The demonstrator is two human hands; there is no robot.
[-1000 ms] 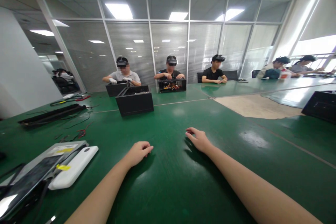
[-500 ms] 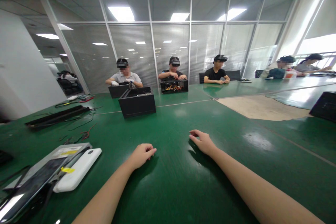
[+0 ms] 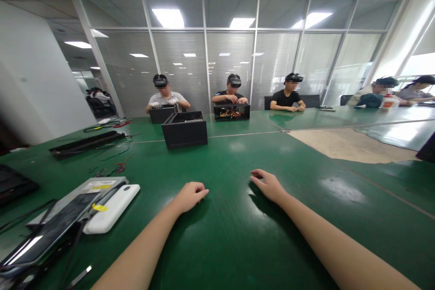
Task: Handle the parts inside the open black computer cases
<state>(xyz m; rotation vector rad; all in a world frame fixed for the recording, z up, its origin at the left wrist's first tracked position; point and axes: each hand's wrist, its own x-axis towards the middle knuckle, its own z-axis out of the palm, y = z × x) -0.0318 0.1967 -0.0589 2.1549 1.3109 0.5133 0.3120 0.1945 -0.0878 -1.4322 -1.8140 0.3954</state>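
My left hand (image 3: 192, 195) is over the green table (image 3: 224, 235), its fingers loosely curled and the thumb a little apart, with nothing visible in it. To its right, my right hand (image 3: 268, 184) is open, fingers and thumb apart, and it holds nothing. A gap of bare tabletop lies between the two hands. The nearest item beyond my left hand is a black box-like case (image 3: 185, 134), out of reach of both hands. A white rounded device (image 3: 112, 210) lies to the left of my left forearm.
At the left lie a dark glossy panel (image 3: 57, 226), a long black bar (image 3: 86, 143) and loose wires (image 3: 120, 166). Across the table one person works at an open case with wiring (image 3: 233, 112), another at a dark case (image 3: 161, 114). A beige patch (image 3: 346, 142) marks the tabletop.
The view has turned slightly left, so the table items and people appear shifted to the right. Both hands keep nearly the same pose.
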